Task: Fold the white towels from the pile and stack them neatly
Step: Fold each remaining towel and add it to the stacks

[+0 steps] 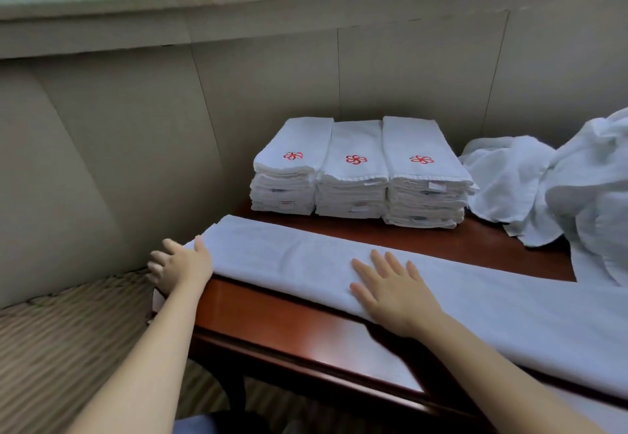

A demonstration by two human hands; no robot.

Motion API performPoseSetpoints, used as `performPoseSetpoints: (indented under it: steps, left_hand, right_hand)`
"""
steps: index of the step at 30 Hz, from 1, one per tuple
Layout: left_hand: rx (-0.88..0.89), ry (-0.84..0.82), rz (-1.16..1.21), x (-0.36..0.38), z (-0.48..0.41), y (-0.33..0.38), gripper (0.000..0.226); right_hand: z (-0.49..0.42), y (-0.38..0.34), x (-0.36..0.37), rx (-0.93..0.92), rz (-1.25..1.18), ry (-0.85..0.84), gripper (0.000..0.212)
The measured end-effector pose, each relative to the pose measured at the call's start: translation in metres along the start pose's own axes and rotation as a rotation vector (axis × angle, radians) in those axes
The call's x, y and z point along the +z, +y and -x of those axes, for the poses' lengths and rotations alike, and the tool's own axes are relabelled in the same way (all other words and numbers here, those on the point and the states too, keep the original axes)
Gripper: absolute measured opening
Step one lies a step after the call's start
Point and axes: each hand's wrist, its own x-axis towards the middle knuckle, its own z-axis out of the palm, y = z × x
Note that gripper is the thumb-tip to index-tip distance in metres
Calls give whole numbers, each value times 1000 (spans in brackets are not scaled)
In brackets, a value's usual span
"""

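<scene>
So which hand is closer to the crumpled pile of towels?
The right hand: it lies flat mid-towel, the pile beyond to its right. The left hand is at the towel's far left end.

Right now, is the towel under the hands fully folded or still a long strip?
Still a long strip: the towel lies lengthwise along the table, right hand flat on it, left hand at its end.

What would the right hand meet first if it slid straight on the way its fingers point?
Probably the stacks of folded towels. The right hand lies flat on the long towel, fingers aimed up and slightly left; past that towel's far edge is bare table, then the stacks. Depth is uncertain.
</scene>
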Motion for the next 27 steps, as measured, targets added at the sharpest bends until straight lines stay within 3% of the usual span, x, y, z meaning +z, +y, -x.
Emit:
performPoseSetpoints:
  steps: [5,8,12,14,16,18,20,21,23,24,26,27]
  left_hand:
    - [-225,-66,585,-1,-7,22,70]
    - [-314,-194,695,2,-6,31,70]
    - [-372,-269,888,-1,26,52,48]
    - [-100,-171,825,-9,51,73,49]
    - [313,-152,790,-26,83,95,44]
    - [750,-373,690,-37,119,111,37]
    - [1091,-723,392,-42,158,120,38]
    - [1192,-831,246,-38,173,122,36]
    - [1297,-839,86,-29,190,123,32]
    - [1297,-808,76,-26,191,124,31]
    - [1224,-763,88,-24,188,129,27]
    - [1179,-740,89,-24,185,131,25]
  right_hand:
    - [-1,-1,0,-3,-29,19,53]
    - [0,-1,-3,-6,-78,61,49]
    - [3,4,-14,-2,-349,90,44]
    - [4,4,-27,104,-739,134,36]
    - [5,7,-45,255,-1273,119,36]
    - [9,19,-60,356,-1749,12,55]
    - [19,37,-71,342,-2013,-128,77]
    - [27,46,-75,301,-2083,-198,83]
    - [40,56,-79,303,-2136,-253,79]
    - [44,57,-78,357,-2073,-217,67]
    - [45,64,-73,516,-1742,-12,33]
    - [46,67,-70,578,-1561,97,25]
